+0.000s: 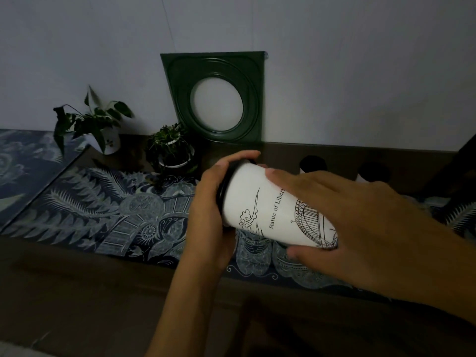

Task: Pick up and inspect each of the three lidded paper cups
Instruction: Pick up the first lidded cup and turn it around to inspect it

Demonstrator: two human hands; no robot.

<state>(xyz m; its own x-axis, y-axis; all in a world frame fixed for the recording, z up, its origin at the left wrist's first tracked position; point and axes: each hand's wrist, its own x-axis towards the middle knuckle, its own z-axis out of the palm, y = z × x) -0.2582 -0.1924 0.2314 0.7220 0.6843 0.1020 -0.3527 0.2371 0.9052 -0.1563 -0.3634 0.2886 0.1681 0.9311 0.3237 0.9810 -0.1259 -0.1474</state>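
Both hands hold one cup [260,202] on its side over the desk [77,274]: the left hand [208,215] curls its fingers [239,157] round the black lid [226,181], and the right hand [360,228] wraps the base. I judge a twist could pop the lid and spill. Behind the cup stand two more cups [313,163], two plants [170,148], a green frame [219,96] on the wall; a patterned cloth [103,215] lies beneath.
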